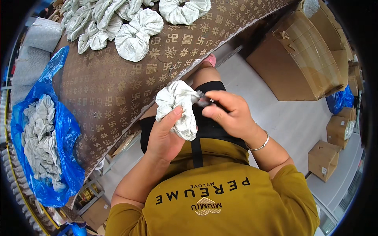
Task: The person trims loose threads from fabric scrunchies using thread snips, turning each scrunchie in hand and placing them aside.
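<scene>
Over my lap, my left hand [167, 131] grips a pale, whitish fabric scrunchie [178, 103], thumb pressed on its gathered cloth. My right hand [230, 114] is closed around small dark thread snips [205, 100], mostly hidden by the fingers. Their tip meets the right edge of the scrunchie, where a dark fuzzy bit shows blurred. At the far left of the brown patterned table cover [118, 78] lies a heap of similar scrunchies [98, 21]. Two more, a scrunchie [138, 34] and another scrunchie [185, 11], lie at its right side.
A blue plastic bag [71, 137] full of pale scrunchies [41, 145] stands at the left, beside bubble wrap [41, 35]. To the right, a big cardboard box [291, 59] stands on the grey floor [271, 114]. Smaller cartons [323, 159] and a blue bag [340, 100] are beyond it.
</scene>
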